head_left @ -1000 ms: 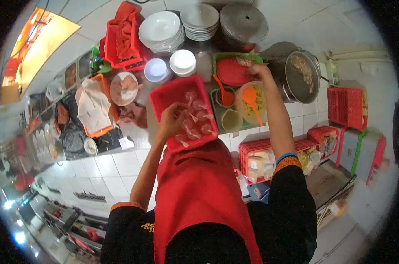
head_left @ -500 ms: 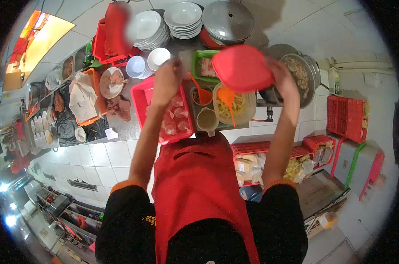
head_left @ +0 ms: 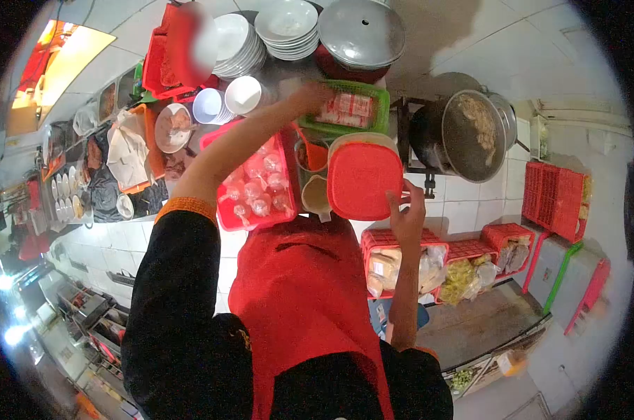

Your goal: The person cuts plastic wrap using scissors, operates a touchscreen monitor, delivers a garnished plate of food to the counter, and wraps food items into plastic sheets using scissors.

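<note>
The red lid [head_left: 366, 180] lies over the clear plastic container [head_left: 362, 140], whose back rim shows beyond it. My right hand [head_left: 408, 213] grips the lid's right front edge. Over the left end of the green basket [head_left: 381, 105] reaches my left hand [head_left: 313, 98], dim and blurred, its fingers unclear. White packets with red print [head_left: 348, 108] lie in that basket. Left of the lid, an orange scoop [head_left: 315, 155] stands in a small tub, with a beige jug [head_left: 315, 192] in front. A red tray [head_left: 250, 220] of knotted clear bags is under my left forearm.
Behind are stacked white plates [head_left: 287, 24], white bowls [head_left: 243, 94] and a lidded metal pot [head_left: 361, 35]. A large pan [head_left: 464, 147] with food stands on the right. Red crates [head_left: 401, 238] with bagged goods sit lower right.
My right hand has brought the red lid down onto the container, covering the yellow pieces and an orange scoop. My left hand has moved right to the green basket.
</note>
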### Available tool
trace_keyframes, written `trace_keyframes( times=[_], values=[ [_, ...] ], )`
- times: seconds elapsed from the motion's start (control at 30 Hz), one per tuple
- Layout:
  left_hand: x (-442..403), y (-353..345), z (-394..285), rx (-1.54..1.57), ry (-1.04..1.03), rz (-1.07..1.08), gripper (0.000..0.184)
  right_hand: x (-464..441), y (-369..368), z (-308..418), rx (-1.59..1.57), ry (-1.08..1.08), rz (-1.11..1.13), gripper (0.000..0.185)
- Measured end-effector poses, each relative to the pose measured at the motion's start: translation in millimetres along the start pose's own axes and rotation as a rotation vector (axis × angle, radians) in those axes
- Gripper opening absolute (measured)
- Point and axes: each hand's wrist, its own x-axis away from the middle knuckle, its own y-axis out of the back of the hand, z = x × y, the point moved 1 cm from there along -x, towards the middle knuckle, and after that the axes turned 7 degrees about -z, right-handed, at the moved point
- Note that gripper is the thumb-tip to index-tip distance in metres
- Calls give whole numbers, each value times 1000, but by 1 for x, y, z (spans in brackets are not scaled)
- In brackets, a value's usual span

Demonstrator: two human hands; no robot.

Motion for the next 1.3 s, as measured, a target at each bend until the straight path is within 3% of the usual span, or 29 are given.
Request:
trace_keyframes(
  times=[0.07, 0.13, 0.17, 0.23, 0.37, 0.43, 0.5, 0.57, 0.63, 0.7, 0.83, 0.9, 0.97, 1.03, 1.1, 1.17, 1.3],
  values=[
    [-8, -12, -8, -3, -9, 38, 26, -1, -2, -3, -175, -159, 3, 46],
    [-13, -25, -13, -184, 6, -108, 15, -7, 2, -4, -179, -155, 20, 47],
    [-15, -36, -13, -187, 20, -109, 15, -12, 4, -4, -176, -155, 32, 48],
    [-18, -50, -13, -123, 111, -332, 14, -27, 10, -4, -165, -165, 29, 44],
    [0, -22, -14, -33, 126, -353, 14, -82, 12, -2, -230, -135, 112, 31],
    [9, -19, -9, -92, 165, -557, 14, -121, -1, 4, -194, -54, 267, 26],
    [16, -9, 2, -103, 177, -478, 15, -161, -28, 18, -332, 37, 330, 26],
    [28, 12, 5, -109, 184, -403, 15, -198, -64, 32, -146, 220, 434, 30],
    [65, 47, -9, 161, 457, -530, 19, -224, -106, 60, -203, 410, 553, 32],
    [109, 78, -34, 462, 466, -710, 20, -248, -175, 59, -254, 621, 642, 37],
    [200, 113, -94, 902, 583, -633, 20, -265, -280, 78, 15, 643, 687, 41],
    [244, 113, -114, 944, 622, -633, 17, -267, -319, 71, 137, 679, 671, 43],
    [279, 78, -125, 1174, 760, -567, 17, -269, -348, 60, 313, 638, 613, 48],
    [312, 71, -134, 1139, 797, -595, 17, -268, -338, 82, 346, 616, 648, 45],
    [334, 67, -132, 1110, 825, -623, 18, -266, -302, 114, 227, 587, 817, 33],
    [349, 62, -128, 1188, 946, -601, 17, -259, -274, 123, -9, 526, 693, 28],
    [349, 56, -103, 1406, 939, -679, 21, -229, -181, 188, -60, 808, 506, 22]
  ],
)
